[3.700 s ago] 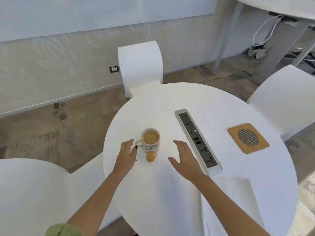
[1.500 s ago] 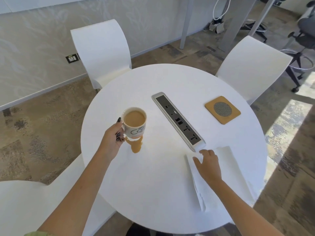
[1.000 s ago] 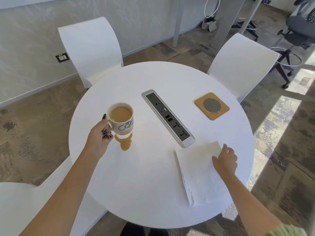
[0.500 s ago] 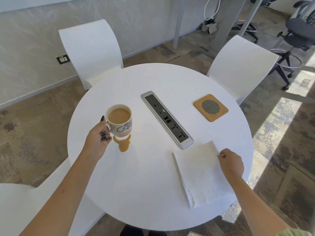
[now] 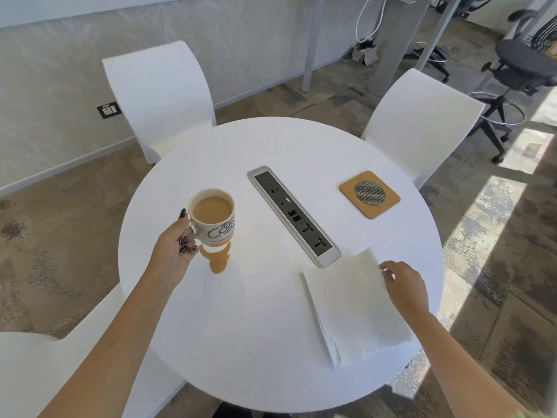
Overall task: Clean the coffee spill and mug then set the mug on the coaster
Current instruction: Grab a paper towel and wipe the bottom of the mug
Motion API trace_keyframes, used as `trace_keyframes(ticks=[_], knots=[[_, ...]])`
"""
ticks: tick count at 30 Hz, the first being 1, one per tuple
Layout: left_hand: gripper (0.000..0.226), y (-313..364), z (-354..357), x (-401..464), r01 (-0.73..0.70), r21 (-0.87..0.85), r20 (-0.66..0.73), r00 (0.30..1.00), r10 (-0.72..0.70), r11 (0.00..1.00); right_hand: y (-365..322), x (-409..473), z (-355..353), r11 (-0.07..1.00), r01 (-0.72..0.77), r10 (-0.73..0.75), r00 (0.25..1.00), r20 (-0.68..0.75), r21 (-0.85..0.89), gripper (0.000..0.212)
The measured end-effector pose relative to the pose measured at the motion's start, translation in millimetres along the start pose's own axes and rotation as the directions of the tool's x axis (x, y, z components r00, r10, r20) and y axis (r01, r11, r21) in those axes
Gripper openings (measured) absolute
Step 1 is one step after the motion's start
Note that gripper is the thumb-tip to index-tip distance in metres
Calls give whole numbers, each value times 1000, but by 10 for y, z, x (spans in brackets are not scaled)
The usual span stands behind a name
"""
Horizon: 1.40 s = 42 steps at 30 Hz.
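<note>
A white mug (image 5: 214,218) full of milky coffee hangs just above the round white table (image 5: 241,321), held by its handle in my left hand (image 5: 176,251). Under and in front of the mug lies a brown coffee spill (image 5: 217,260). A folded white paper towel (image 5: 355,309) lies at the table's near right. My right hand (image 5: 402,283) rests at the towel's right edge, fingers curled on it; whether it grips the towel is unclear. The square cork coaster (image 5: 370,194) with a grey mesh disc sits at the far right.
A long silver power strip (image 5: 294,214) is set into the table's middle, running diagonally between mug and coaster. White chairs stand at the far left (image 5: 156,95), far right (image 5: 422,125) and near left (image 5: 45,372). A dark office chair (image 5: 524,73) stands beyond.
My left hand took the mug's handle and raised it off the spill. My right hand left the table's middle and moved to the paper towel's right edge.
</note>
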<state>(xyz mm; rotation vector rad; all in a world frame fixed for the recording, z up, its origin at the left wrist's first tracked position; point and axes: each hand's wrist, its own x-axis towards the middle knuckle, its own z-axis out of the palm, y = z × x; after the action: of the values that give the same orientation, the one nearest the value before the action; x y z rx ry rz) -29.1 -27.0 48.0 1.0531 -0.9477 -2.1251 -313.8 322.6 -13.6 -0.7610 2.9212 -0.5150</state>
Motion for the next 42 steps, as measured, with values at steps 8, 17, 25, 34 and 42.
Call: trace_keyframes(ticks=[8,17,25,34,42], knots=[[29,10,2,37,-2,9,2,1000,2,1000,-25,62,96,999,5,-3,999,45,-37,36],[27,13,2,84,5,22,-15,1000,-5,1000,-60,202,184,997,-10,19,992,124,-74,37],[24,0,-33,101,0,11,-26,1000,0,1000,-95,269,224,997,-5,11,997,71,-83,31],[30,3,-3,109,6,-5,-39,999,-6,1000,-130,284,214,997,35,-33,999,23,-73,31],[32,0,29,145,5,-18,-32,999,-6,1000,-91,389,275,995,-104,104,991,86,-8,17]])
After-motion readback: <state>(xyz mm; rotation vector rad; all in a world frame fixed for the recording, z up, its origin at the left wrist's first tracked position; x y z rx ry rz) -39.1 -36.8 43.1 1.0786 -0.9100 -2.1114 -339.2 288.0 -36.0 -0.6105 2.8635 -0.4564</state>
